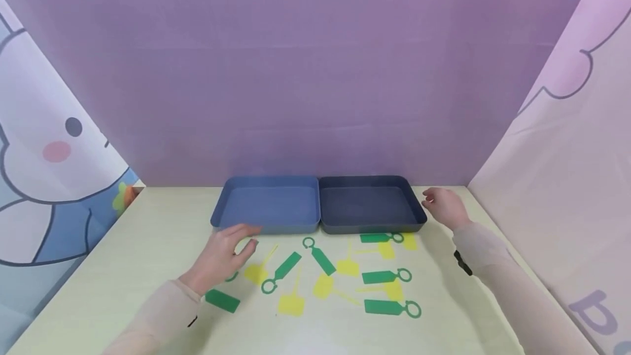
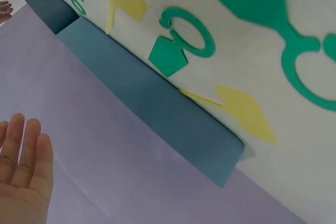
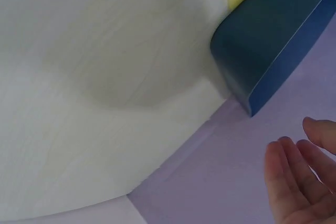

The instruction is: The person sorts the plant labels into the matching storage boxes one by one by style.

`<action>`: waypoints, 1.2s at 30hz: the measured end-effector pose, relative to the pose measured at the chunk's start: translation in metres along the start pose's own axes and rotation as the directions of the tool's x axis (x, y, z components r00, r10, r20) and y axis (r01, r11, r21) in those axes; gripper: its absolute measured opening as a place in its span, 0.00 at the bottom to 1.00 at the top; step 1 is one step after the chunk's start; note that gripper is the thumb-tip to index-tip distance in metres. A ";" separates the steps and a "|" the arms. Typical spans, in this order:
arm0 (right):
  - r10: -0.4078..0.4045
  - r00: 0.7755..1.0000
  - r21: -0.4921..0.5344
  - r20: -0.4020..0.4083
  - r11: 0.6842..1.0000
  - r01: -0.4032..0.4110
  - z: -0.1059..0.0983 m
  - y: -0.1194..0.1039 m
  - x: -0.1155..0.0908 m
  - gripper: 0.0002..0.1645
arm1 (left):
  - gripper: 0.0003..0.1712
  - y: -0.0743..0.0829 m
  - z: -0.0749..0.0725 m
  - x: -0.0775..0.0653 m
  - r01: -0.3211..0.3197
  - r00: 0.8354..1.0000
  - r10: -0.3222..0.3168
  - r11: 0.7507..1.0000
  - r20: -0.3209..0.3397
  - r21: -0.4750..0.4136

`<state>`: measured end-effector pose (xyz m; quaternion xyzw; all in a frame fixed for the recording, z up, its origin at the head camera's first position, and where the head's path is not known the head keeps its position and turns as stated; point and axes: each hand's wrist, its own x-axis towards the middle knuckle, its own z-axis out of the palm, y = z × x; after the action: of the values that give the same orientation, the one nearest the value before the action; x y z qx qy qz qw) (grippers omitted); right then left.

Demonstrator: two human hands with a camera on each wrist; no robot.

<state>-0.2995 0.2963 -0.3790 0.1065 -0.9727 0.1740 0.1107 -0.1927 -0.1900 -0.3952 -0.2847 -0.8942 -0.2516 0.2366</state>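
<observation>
My left hand [image 1: 224, 253] hovers at the front edge of the lighter blue tray [image 1: 268, 230], thumb and fingers apart, holding nothing. The left wrist view shows its fingers [image 2: 32, 153] straight. Beside the right end of the dark navy tray [image 1: 372, 229] is my right hand [image 1: 445, 207], its fingers slightly bent around nothing. Below the trays lie several flat green tags with open rings, among them one tag [image 1: 323, 262] in the middle and one [image 1: 382, 307] at the right. Several flat yellow paddle shapes with thin handles are mixed in, including a yellow paddle [image 1: 291, 305] near the front. My left hand and wrist partly cover a green tag [image 1: 223, 301].
Both trays stand side by side against the purple backdrop [image 1: 315, 81] at the back of the pale table [image 1: 123, 267]. Printed cloth hangs on both sides: a cartoon cloth [image 1: 44, 179] at left, a pale cloth [image 1: 572, 190] at right.
</observation>
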 end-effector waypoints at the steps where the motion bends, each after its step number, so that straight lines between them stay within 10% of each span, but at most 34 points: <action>1: 0.017 0.999 -0.002 0.030 1.000 -0.017 0.001 0.002 0.004 0.18 | 0.14 0.000 0.001 -0.001 0.005 1.000 -0.005 1.000 0.001 -0.005; 10: 0.157 0.946 -0.091 0.282 0.986 -0.137 0.013 0.015 0.023 0.27 | 0.10 -0.002 0.009 -0.004 0.021 0.999 -0.020 0.999 0.045 -0.025; 20: 0.253 0.929 0.008 0.271 0.964 -0.265 0.022 0.017 0.020 0.17 | 0.12 -0.002 0.011 -0.011 0.115 0.967 -0.119 0.993 0.223 0.033; 36: 0.318 0.922 0.010 0.222 0.945 -0.328 0.028 0.024 0.022 0.13 | 0.13 -0.011 0.005 -0.014 0.208 0.939 -0.206 0.978 0.275 0.021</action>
<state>-0.3312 0.3043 -0.4069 -0.0344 -0.9788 0.1998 -0.0289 -0.1908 -0.2003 -0.4099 -0.2223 -0.9423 -0.2369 0.0810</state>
